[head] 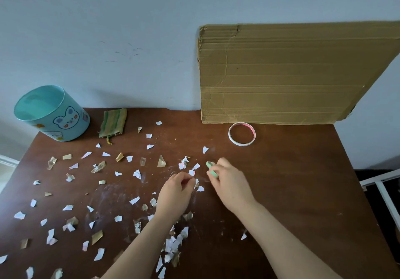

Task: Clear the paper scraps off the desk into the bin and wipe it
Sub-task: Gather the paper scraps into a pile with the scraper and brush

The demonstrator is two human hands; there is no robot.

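The right hand [227,179], at 3 o'clock of the bench [303,181] centre, is curled and grasps a green piece [213,173]. The left hand [175,190] is curled, with its fingertips at a white scrap; an actual grip cannot be told. Paper scraps [134,200] cover the bench from 6 to 11 o'clock. The bin [52,114] stands at 10 o'clock, and the cloth [113,123] lies at 11.

Cardboard sheet [281,73] cut off at right edge; green thing [213,173] mostly hidden in right hand [229,181]; left hand [175,192] fingertips blurred.
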